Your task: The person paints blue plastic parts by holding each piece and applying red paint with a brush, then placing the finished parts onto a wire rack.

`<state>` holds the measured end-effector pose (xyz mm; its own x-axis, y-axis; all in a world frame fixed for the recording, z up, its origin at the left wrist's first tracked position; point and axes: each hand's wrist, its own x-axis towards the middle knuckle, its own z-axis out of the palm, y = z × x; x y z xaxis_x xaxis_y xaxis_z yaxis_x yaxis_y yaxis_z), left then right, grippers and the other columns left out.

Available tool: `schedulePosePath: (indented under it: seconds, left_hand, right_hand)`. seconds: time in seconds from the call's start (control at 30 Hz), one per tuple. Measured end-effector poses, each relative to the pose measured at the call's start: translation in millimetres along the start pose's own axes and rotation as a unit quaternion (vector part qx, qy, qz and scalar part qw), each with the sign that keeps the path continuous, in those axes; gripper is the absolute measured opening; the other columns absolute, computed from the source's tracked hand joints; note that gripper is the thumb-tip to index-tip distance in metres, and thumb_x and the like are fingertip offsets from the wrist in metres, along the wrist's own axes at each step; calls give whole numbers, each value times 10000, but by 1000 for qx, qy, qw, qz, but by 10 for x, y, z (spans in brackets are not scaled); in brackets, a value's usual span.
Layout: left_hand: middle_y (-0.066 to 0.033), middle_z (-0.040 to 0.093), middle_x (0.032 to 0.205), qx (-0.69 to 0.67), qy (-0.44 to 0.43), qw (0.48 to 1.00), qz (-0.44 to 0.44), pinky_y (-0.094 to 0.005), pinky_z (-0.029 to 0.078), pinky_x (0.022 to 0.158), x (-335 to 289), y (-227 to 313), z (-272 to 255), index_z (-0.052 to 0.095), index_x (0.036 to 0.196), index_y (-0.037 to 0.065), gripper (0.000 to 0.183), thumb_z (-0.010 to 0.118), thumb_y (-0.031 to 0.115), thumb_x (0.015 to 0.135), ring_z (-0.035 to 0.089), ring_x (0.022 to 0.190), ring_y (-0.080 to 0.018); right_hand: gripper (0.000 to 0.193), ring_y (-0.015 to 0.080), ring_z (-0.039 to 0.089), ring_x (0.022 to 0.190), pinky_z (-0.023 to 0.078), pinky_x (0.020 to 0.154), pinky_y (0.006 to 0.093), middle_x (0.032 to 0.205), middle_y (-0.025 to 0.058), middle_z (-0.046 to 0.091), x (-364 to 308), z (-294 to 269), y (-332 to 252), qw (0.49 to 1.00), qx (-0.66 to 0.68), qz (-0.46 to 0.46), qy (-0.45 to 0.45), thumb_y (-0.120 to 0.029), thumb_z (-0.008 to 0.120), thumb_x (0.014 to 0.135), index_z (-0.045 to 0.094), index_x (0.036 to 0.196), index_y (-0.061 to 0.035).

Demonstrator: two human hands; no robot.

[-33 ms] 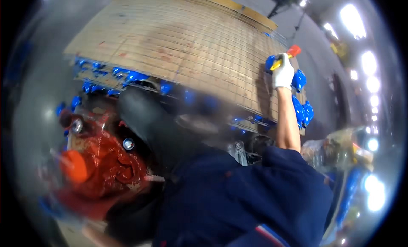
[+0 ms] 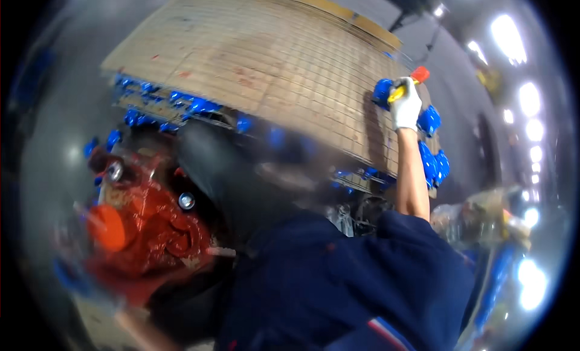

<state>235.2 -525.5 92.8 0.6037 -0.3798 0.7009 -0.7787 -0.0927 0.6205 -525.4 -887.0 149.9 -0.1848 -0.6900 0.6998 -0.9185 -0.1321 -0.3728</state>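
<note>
My right hand point(image 2: 406, 106), in a white glove, is closed around a paintbrush with a yellow handle point(image 2: 397, 94) and red-coated bristles point(image 2: 420, 74). It reaches over the far right part of a board-covered surface point(image 2: 241, 67) under a wire grid. A glossy blue part point(image 2: 382, 92) sits just left of the glove; another blue part point(image 2: 429, 120) is to its right. At the lower left my left hand point(image 2: 99, 296) is smeared by motion, its fingers unreadable. Above it is a round orange-red thing point(image 2: 109, 227), with a blurred pale shape at its left.
Glossy blue parts point(image 2: 199, 104) line the near left edge, and more point(image 2: 430, 163) stand at the right edge. A red-smeared sheet point(image 2: 160, 224) lies at the left near a metal ring-shaped piece point(image 2: 186, 200). Clear plastic wrapping point(image 2: 477, 215) is at the right.
The whole view has shifted slightly, so the surface and blue parts sit a little further right and lower. My right hand still holds the paintbrush in nearly the same spot.
</note>
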Motion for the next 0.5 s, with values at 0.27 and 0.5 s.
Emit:
schedulePosePath:
  seconds: [0.27, 0.5]
  left_hand:
    - [-53, 687, 1168, -250, -358, 900, -15, -331, 514, 977, -22, 1755, 901, 581, 1376, 71, 450, 642, 272, 979, 668, 1053, -155]
    - [-149, 501, 1498, -575, -356, 675, -296, -413, 472, 1092, -641, 1798, 780, 353, 1548, 28, 907, 751, 416, 830, 552, 1317, -278]
  right_hand:
    - [212, 97, 653, 757, 513, 570, 214, 1036, 135, 730, -452, -64, -2808, 750, 555, -26, -359, 71, 731, 871, 573, 935, -55]
    - [218, 15, 494, 501, 406, 472, 159, 994, 100, 749, -992, -58, -4645, 451, 661, -166, -577, -183, 751, 934, 601, 1010, -43]
